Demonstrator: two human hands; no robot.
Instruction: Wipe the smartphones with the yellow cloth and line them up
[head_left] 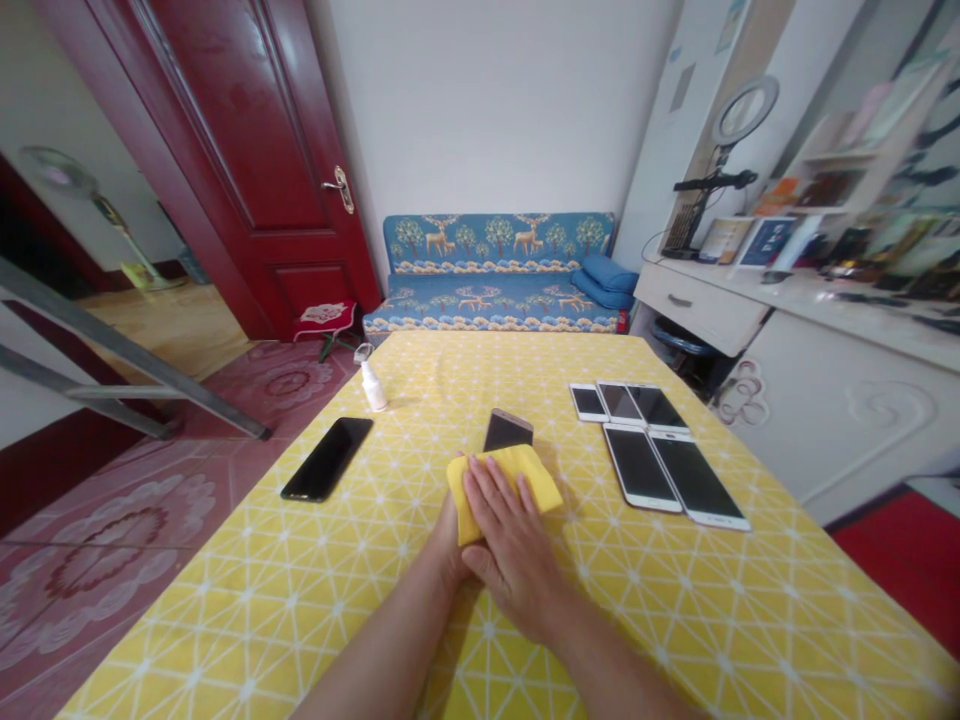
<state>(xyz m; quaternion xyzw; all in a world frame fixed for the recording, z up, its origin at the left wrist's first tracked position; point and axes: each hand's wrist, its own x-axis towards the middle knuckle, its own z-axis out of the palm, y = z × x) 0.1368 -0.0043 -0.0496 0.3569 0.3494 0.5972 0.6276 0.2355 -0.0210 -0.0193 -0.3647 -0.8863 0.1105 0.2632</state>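
A folded yellow cloth covers most of a smartphone, whose dark far end sticks out beyond it. My right hand presses on the cloth from above, fingers stretched along it and thumb at its near edge. Beneath, at the cloth's left side, my left hand supports the phone; its fingers are hidden. On the left lies a black smartphone, with a small white spray bottle standing beyond it. To the right, several white-framed phones, among them a large one, lie in two rows.
A yellow patterned tablecloth covers the table. Beyond its far edge is a blue sofa. On the right stands a white cabinet with cluttered items on top. A metal ladder-like frame and a stool are at the left.
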